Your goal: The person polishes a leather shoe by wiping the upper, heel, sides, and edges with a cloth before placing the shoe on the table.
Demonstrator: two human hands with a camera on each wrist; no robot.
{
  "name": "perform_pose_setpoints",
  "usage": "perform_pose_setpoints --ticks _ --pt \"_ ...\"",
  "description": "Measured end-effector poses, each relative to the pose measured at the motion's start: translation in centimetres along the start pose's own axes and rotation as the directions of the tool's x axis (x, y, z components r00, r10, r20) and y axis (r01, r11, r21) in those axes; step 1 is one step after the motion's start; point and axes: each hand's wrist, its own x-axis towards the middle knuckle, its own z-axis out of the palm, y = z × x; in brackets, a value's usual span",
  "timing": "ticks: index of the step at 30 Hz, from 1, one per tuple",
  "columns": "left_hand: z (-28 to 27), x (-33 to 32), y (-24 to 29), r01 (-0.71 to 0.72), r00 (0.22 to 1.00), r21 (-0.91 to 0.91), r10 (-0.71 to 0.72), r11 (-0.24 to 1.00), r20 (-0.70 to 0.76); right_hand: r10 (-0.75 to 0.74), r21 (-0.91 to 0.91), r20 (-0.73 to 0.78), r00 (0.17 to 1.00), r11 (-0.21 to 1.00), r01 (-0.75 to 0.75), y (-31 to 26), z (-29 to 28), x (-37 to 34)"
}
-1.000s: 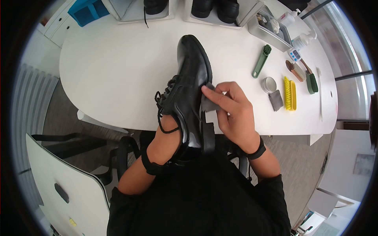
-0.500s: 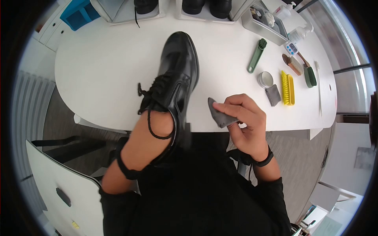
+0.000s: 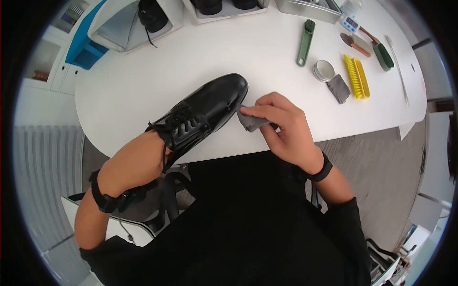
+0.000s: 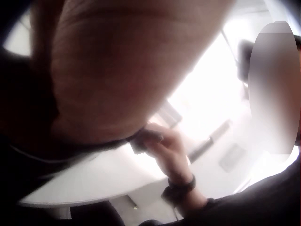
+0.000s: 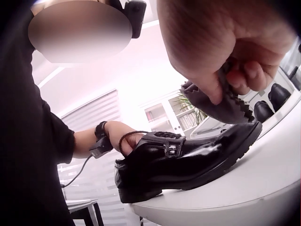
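Observation:
A black lace-up shoe (image 3: 212, 102) lies toe to the upper right over the table's near edge. My left hand (image 3: 138, 155) reaches into its opening, so the fingers are hidden; the right wrist view also shows this hand (image 5: 131, 142) inside the shoe (image 5: 178, 165). Between thumb and fingers, my right hand (image 3: 292, 132) pinches a folded grey cloth (image 3: 253, 121) beside the toe. From the right wrist, the cloth (image 5: 211, 106) with its zigzag edge is at the toe; whether they touch is unclear. The left wrist view is mostly filled by my left hand (image 4: 122, 61).
On the white table (image 3: 267, 52), right of the shoe, lie a green brush (image 3: 305, 44), a round tin (image 3: 324, 71), another grey cloth (image 3: 339, 89) and a yellow brush (image 3: 358, 77). Boxes with black shoes (image 3: 151, 16) and a metal tray (image 3: 310, 10) stand at the back.
The shoe has swung from pointing away to pointing upper right, with my left hand moving left. My right hand has brought the cloth from the shoe's side, through a gap, to beside the toe.

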Motion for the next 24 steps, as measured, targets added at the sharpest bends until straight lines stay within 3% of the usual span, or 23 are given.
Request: perform_pose_setpoints --ticks 2,4,8,10,11,13,16,17,19,22,24 --pt "1.3 0.7 -0.8 -0.077 0.994 0.04 0.08 0.996 -0.069 0.004 -0.028 -0.023 1.0 1.0 -0.005 0.5 0.1 0.7" --pt "2.4 1.5 -0.8 -0.124 0.964 -0.141 0.086 0.982 -0.251 0.002 -0.131 -0.114 0.993 0.991 -0.017 1.2 0.6 1.4" --pt "2.7 2.3 -1.1 -0.178 0.96 -0.187 0.129 0.966 -0.248 -0.031 -0.133 -0.152 0.988 0.991 0.011 1.6 3.7 1.4" --pt "2.3 2.4 -0.4 -0.111 0.975 -0.18 0.072 0.977 -0.209 -0.102 -0.098 -0.044 0.994 0.99 0.097 0.4 5.4 0.3" --pt "2.4 2.4 -0.3 -0.109 0.977 -0.175 0.072 0.979 -0.201 -0.063 -0.087 0.007 0.998 0.994 0.063 -0.2 5.7 -0.1" --pt "3.0 2.7 -0.6 -0.238 0.912 -0.112 0.182 0.965 -0.369 -0.076 -0.07 -0.008 0.997 0.995 0.075 0.5 5.0 0.1" --pt "3.5 2.9 -1.0 -0.21 0.923 -0.052 0.181 0.976 -0.34 -0.102 -0.128 -0.053 0.993 0.987 0.094 1.8 3.2 1.2" --pt "3.8 3.0 -1.2 -0.213 0.924 -0.047 0.185 0.976 -0.336 -0.1 -0.229 -0.096 0.99 0.971 0.076 2.3 2.5 1.8" --pt "4.4 3.3 -1.0 -0.096 0.923 -0.108 0.048 0.989 -0.381 -0.082 -0.336 -0.163 0.983 0.941 0.023 2.7 1.8 2.6" --pt "4.2 3.6 0.9 -0.201 0.922 -0.084 0.16 0.976 -0.353 -0.119 -0.307 -0.183 0.976 0.95 0.058 2.2 2.7 2.5" --pt "5.1 3.9 2.3 -0.158 0.926 -0.067 0.124 0.985 -0.357 -0.083 -0.119 -0.055 0.995 0.99 0.076 0.5 3.6 1.6"
